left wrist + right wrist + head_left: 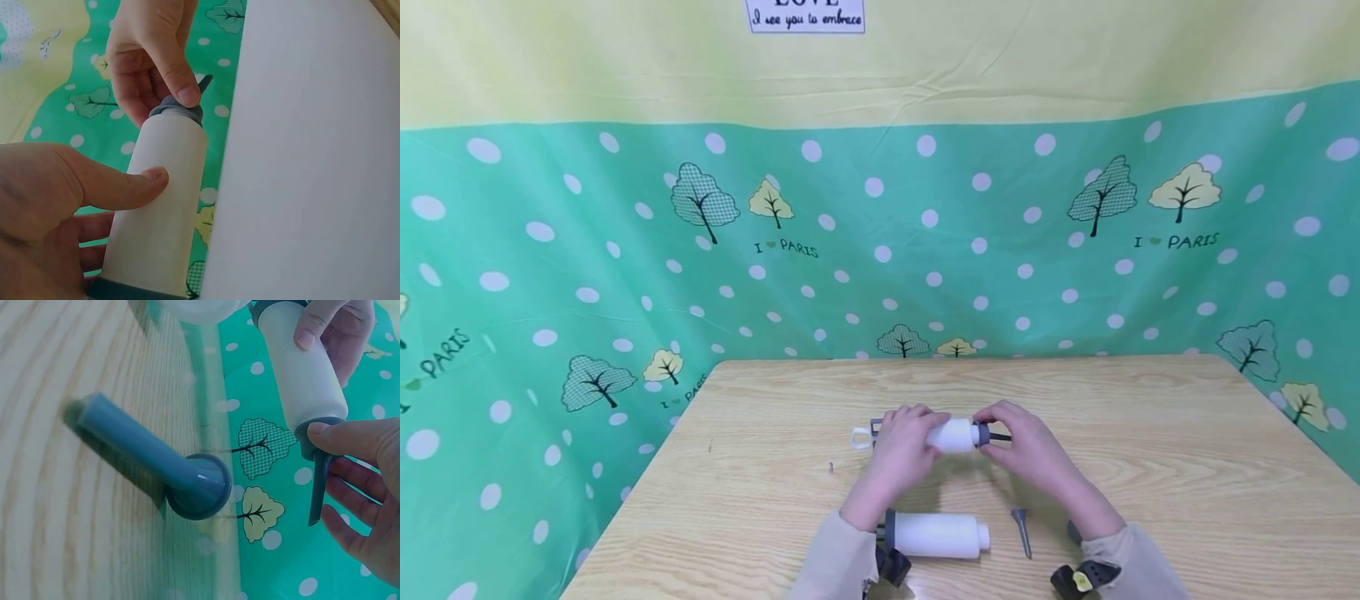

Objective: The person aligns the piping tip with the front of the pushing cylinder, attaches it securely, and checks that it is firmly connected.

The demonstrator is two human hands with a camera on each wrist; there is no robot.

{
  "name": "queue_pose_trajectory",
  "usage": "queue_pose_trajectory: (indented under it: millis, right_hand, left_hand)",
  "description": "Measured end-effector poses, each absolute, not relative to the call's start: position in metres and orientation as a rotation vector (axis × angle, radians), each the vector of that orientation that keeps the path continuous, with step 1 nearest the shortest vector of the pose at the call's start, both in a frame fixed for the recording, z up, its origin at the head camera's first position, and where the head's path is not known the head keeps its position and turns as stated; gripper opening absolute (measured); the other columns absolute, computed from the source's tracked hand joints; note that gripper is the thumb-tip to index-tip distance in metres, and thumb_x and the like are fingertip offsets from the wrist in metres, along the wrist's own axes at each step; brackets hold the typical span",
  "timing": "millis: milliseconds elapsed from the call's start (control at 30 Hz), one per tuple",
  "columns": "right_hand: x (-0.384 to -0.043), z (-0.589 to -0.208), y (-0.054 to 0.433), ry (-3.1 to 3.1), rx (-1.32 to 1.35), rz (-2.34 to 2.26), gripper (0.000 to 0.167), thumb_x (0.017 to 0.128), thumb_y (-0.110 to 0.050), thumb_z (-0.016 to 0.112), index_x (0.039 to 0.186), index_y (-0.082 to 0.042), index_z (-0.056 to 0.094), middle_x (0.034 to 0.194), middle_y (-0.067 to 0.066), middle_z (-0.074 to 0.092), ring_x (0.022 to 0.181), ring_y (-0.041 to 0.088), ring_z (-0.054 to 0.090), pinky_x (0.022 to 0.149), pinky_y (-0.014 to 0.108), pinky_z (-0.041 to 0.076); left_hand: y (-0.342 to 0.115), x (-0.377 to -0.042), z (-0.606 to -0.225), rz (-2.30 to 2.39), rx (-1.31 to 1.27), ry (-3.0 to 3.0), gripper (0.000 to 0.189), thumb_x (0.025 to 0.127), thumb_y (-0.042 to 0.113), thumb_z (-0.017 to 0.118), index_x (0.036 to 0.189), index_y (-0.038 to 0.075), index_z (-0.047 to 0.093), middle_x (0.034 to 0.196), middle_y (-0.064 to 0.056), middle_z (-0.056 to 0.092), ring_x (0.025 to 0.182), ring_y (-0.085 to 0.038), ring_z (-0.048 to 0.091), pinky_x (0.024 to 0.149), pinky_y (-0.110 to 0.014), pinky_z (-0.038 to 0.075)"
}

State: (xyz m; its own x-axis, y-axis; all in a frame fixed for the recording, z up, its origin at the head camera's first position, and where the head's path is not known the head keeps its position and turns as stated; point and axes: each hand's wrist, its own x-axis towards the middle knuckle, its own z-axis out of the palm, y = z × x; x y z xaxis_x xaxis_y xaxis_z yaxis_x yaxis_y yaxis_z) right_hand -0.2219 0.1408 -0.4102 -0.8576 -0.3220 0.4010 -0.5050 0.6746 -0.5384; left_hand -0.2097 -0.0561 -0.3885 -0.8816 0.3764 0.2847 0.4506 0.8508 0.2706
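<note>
A white syringe-like barrel (953, 436) is held sideways just above the table, its white pull ring (861, 437) sticking out to the left. My left hand (904, 450) grips the barrel, with the thumb lying along its side in the left wrist view. At the barrel's other end, my right hand (1028, 443) pinches the grey collar of a tapered nozzle (318, 487) between thumb and fingers. The nozzle's slim tip points away from the barrel. Whether the collar is fully seated cannot be told.
Nearer me, a second white barrel (936, 535) with a grey end lies on the wooden table (737, 500). To its right lies a loose grey nozzle (1021, 532) with a flared end. A dark rounded piece (1073, 532) is partly hidden by my right wrist. A patterned cloth (925, 250) hangs behind.
</note>
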Motion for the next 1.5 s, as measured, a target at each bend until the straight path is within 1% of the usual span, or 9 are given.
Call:
queue_pose_trajectory:
  millis: [300, 567, 767, 1000, 1233, 1500]
  right_hand:
    - [-0.223, -0.41, 0.141, -2.59, 0.682, 0.935, 0.039, 0.066, -0.002, 0.077, 0.101, -0.011, 0.063, 0.099, -0.002, 0.062, 0.097, 0.019, 0.058, 0.084, 0.039, 0.049]
    - [-0.223, -0.411, 0.144, -2.559, 0.667, 0.983, 0.038, 0.065, -0.005, 0.078, 0.1, -0.012, 0.063, 0.098, -0.002, 0.063, 0.095, 0.019, 0.059, 0.083, 0.04, 0.049]
    - [-0.224, -0.409, 0.147, -2.621, 0.639, 1.028, 0.035, 0.068, -0.009, 0.077, 0.1, -0.01, 0.062, 0.097, 0.0, 0.063, 0.096, 0.021, 0.059, 0.084, 0.043, 0.048]
    - [-0.225, -0.407, 0.15, -2.661, 0.646, 1.075, 0.034, 0.074, -0.016, 0.073, 0.105, -0.01, 0.06, 0.1, -0.001, 0.064, 0.098, 0.021, 0.06, 0.084, 0.041, 0.048]
    - [-0.227, -0.409, 0.151, -2.63, 0.699, 1.071, 0.026, 0.077, -0.016, 0.071, 0.101, -0.017, 0.06, 0.097, -0.004, 0.064, 0.095, 0.019, 0.06, 0.082, 0.04, 0.05]
    - [-0.227, -0.41, 0.152, -2.624, 0.774, 1.059, 0.022, 0.082, -0.018, 0.067, 0.102, -0.015, 0.06, 0.098, -0.004, 0.064, 0.094, 0.019, 0.06, 0.079, 0.04, 0.051]
  left_hand:
    - [-0.056, -0.21, -0.385, -0.531, -0.629, -2.852, 0.047, 0.073, 0.017, 0.072, 0.118, 0.018, 0.061, 0.111, -0.002, 0.062, 0.096, -0.019, 0.056, 0.085, -0.036, 0.04]
    - [-0.056, -0.21, -0.386, -0.586, -0.631, -2.845, 0.048, 0.073, 0.017, 0.072, 0.12, 0.018, 0.06, 0.113, -0.002, 0.062, 0.099, -0.019, 0.055, 0.088, -0.038, 0.039]
    - [-0.056, -0.21, -0.387, -0.597, -0.622, -2.845, 0.048, 0.074, 0.017, 0.071, 0.12, 0.02, 0.059, 0.115, -0.001, 0.061, 0.101, -0.019, 0.054, 0.091, -0.038, 0.037]
    - [-0.056, -0.211, -0.387, -0.569, -0.638, -2.817, 0.048, 0.074, 0.017, 0.071, 0.121, 0.02, 0.058, 0.116, 0.0, 0.061, 0.104, -0.019, 0.054, 0.095, -0.041, 0.036]
    - [-0.057, -0.211, -0.387, -0.526, -0.671, -2.771, 0.049, 0.073, 0.016, 0.072, 0.12, 0.02, 0.059, 0.114, 0.0, 0.061, 0.102, -0.018, 0.054, 0.092, -0.039, 0.038]
    - [-0.058, -0.213, -0.387, -0.5, -0.701, -2.757, 0.049, 0.073, 0.016, 0.072, 0.12, 0.021, 0.059, 0.114, 0.0, 0.061, 0.104, -0.019, 0.054, 0.093, -0.039, 0.037]
